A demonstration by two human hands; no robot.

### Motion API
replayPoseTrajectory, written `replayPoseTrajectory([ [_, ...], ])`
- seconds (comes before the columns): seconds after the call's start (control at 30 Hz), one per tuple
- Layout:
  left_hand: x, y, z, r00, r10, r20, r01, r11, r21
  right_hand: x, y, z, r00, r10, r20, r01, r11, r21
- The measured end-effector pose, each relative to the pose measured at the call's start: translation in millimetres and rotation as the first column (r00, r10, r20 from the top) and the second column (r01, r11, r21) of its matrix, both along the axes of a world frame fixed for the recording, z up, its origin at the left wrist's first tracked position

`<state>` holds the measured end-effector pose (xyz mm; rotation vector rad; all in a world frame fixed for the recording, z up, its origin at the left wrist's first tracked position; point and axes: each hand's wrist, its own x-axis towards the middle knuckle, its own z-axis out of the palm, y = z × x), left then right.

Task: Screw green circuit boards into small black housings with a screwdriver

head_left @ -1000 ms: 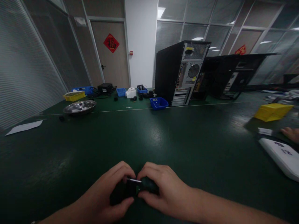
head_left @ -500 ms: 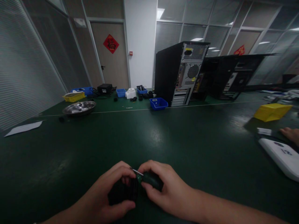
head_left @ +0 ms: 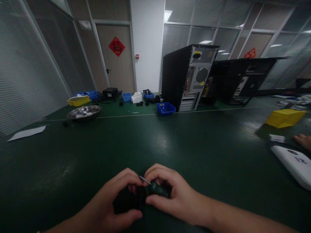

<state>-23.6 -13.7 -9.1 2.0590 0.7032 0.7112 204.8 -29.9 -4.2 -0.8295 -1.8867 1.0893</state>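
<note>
Low in the middle of the head view, my left hand (head_left: 114, 199) is curled around a small black part (head_left: 128, 200), which is dark and hard to make out. My right hand (head_left: 175, 194) grips a screwdriver with a dark green handle (head_left: 158, 189). The screwdriver's thin metal shaft (head_left: 145, 180) points up and left, toward the fingertips of my left hand. Both hands nearly touch at the fingers. A thin edge shows between the black part and my right thumb; its kind cannot be told.
A metal bowl (head_left: 84, 112) and a paper sheet (head_left: 26, 133) lie on the left. Along the back are a blue bin (head_left: 166, 108) and a black computer case (head_left: 176, 77). To the right are a yellow bin (head_left: 285, 117), a white device (head_left: 293, 165) and another person's hand (head_left: 303, 141).
The screwdriver handle has turned slightly in my right fingers, and my right thumb lies straighter along the black part. My left hand keeps its hold; the view shifted a little.
</note>
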Motion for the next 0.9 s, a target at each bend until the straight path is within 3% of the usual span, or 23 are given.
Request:
replayPoseTrajectory([
  [0.27,1.8,1.4,-2.6,0.999,0.021,0.027,-0.022,0.999,0.024,-2.5,-5.6,-0.5,0.999,0.051,-0.005,-0.049,0.979,0.197],
  [0.4,0.6,3.3,-6.1,1.000,0.027,0.008,-0.027,1.000,0.000,-4.5,-6.9,-2.1,1.000,-0.010,0.016,0.006,0.974,0.225],
  [0.57,2.4,2.4,-7.6,0.997,0.048,0.057,-0.034,0.973,-0.230,-3.3,-8.2,-2.6,0.993,-0.052,0.110,0.025,0.973,0.230],
  [0.7,6.9,0.1,-5.6,0.990,0.106,0.094,-0.056,0.901,-0.430,-3.8,-8.9,-4.1,0.965,-0.102,0.241,0.037,0.965,0.260],
  [0.9,8.6,1.5,-3.4,0.974,0.163,0.156,-0.031,0.783,-0.621,-5.2,-11.1,-1.8,0.888,-0.168,0.427,0.007,0.935,0.354],
])
